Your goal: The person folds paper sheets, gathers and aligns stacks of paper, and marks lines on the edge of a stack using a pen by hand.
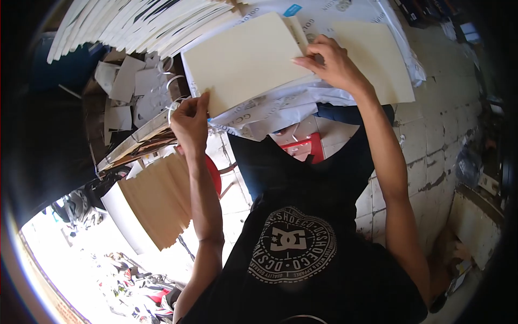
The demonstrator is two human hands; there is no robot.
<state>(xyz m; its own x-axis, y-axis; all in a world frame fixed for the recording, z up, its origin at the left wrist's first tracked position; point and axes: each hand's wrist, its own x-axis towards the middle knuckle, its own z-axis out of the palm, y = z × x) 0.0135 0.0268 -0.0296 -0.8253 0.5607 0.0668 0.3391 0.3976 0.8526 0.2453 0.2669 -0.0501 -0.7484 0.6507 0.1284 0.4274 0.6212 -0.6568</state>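
Note:
A large cream sheet (243, 59), paper or thin card, lies slightly tilted in front of me on white printed wrapping paper (259, 116). My left hand (190, 120) is closed at its lower left corner, thumb and fingers pinching the edge. At the right edge, my right hand (330, 63) has its thumb over the sheet and its fingers curled; the fingertips are partly hidden. A second cream sheet (375, 59) lies to the right, partly behind my right wrist. A narrow cream strip (295, 32) shows between the two.
Stacked folded paper (145, 24) rises at the back left. Below it, a dark bin (93, 127) holds paper scraps (121, 81). Another thick paper stack (156, 200) stands at lower left. A red plastic object (310, 147) shows beneath the work surface, above the tiled floor (426, 151).

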